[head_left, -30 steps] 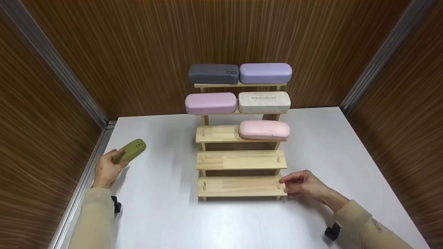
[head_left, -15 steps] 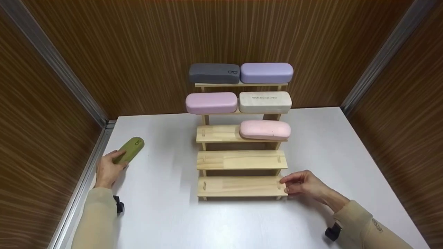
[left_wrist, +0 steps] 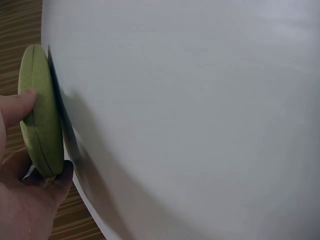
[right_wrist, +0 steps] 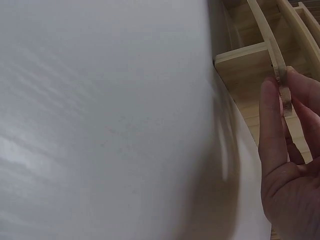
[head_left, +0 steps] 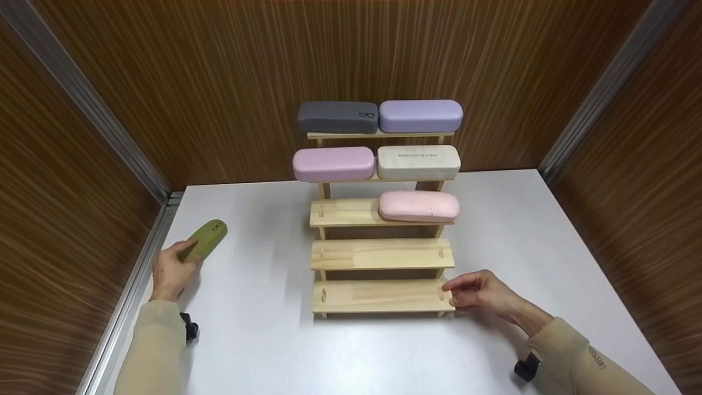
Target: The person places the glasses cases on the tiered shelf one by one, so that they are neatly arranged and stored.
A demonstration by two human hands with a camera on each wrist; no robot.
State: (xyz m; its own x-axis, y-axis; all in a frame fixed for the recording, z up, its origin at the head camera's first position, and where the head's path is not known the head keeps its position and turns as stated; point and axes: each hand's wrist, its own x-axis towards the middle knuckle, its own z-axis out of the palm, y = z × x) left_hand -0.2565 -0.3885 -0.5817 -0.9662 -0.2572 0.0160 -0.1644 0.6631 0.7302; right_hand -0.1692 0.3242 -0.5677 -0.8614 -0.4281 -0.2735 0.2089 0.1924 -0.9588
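My left hand (head_left: 171, 272) grips a green glasses case (head_left: 206, 240) by its near end, over the left side of the table. In the left wrist view the case (left_wrist: 41, 112) sits between thumb and fingers, its shadow on the white surface beside it. My right hand (head_left: 485, 296) pinches the right end of the lowest step of a wooden tiered rack (head_left: 378, 296). The right wrist view shows thumb and fingers on either side of that board's end (right_wrist: 283, 92).
Glasses cases stand on the rack: grey (head_left: 338, 117) and lavender (head_left: 421, 115) on top, pink-purple (head_left: 334, 163) and cream (head_left: 419, 161) below, light pink (head_left: 419, 206) on the middle step's right. Brown wood-grain walls (head_left: 351, 55) enclose the white table (head_left: 252, 340).
The green glasses case has turned slightly, its far end swinging a little left and more upright in view. The right hand stays at the rack's lowest step.
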